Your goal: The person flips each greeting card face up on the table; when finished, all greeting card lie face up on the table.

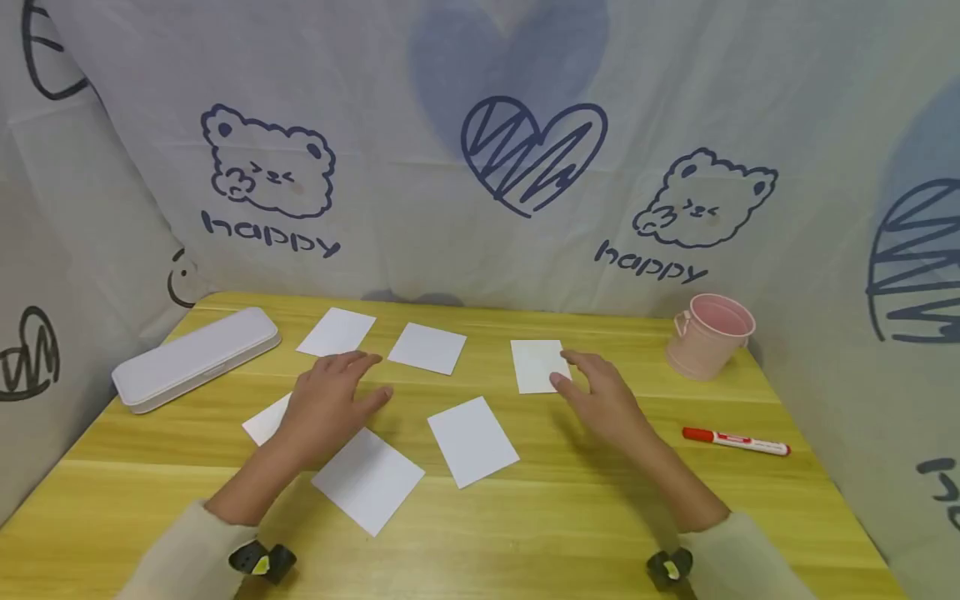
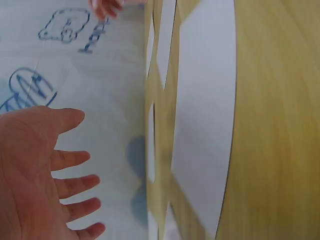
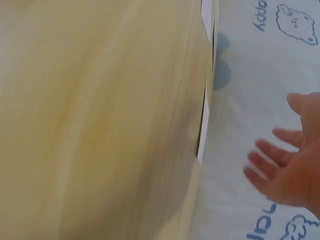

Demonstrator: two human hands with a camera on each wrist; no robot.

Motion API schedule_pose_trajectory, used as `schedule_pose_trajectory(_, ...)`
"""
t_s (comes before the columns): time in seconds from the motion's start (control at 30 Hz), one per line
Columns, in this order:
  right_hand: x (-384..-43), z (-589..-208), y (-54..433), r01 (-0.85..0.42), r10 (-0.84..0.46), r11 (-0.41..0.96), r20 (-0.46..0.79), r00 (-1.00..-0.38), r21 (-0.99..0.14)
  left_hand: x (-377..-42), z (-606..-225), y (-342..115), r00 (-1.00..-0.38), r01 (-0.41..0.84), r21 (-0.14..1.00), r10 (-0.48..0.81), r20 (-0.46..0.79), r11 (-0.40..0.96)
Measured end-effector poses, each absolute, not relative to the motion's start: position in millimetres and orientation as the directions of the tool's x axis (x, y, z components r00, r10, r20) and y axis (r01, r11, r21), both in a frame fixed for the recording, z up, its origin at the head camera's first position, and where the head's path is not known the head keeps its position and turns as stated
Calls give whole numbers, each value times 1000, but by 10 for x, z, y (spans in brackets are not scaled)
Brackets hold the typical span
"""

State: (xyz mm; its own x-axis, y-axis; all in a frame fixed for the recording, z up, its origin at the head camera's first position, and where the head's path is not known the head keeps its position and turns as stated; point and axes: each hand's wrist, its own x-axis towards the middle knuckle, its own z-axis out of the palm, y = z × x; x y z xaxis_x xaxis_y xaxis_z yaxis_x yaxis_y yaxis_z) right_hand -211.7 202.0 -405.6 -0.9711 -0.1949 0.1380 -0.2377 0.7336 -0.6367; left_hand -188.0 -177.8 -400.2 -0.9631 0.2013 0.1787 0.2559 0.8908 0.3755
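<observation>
Several square white paper cards lie spread over the wooden table. My left hand point(image 1: 326, 404) hovers over the left group with fingers spread, holding nothing; it partly covers one card point(image 1: 266, 419), and another card point(image 1: 369, 482) lies just below it. Its palm and separated fingers show in the left wrist view. My right hand point(image 1: 603, 396) is above the table, its thumb and fingertips overlapping the right edge of a card point(image 1: 538, 367) in the head view. In the right wrist view that hand's fingers are loosely bent around nothing. A further card point(image 1: 472, 442) lies between the hands.
Two more cards, one at the back left point(image 1: 336, 332) and one beside it point(image 1: 427, 348), lie near the cloth backdrop point(image 1: 420, 250). A white case point(image 1: 197, 358) rests at far left. At right stand a pink bucket point(image 1: 708, 337) and, nearer, a red-capped marker point(image 1: 737, 442).
</observation>
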Motion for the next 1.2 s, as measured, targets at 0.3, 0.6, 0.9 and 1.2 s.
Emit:
schedule_pose_trajectory(0.3, -2215, -4200, 1697, -314, -381, 529, 109, -918, -788, -1988, -4143, -1454, -955, 283, 497, 289, 67, 820)
schedule_pose_trajectory(0.6, -2328, -4298, 1468, -258, -451, 537, -15, -892, -803, -2089, -4270, -1350, -941, 282, 487, 338, -30, 827)
schedule_pose_trajectory(0.9, -2510, -4388, 1311, -302, -476, 601, -28, -879, -740, -2120, -4332, -1361, -945, 237, 493, 316, -83, 837)
schedule_pose_trajectory(1.2, -2553, -4456, 1229, -330, -486, 667, -55, -872, -668, -2113, -4339, -1299, -948, 245, 461, 311, -71, 853)
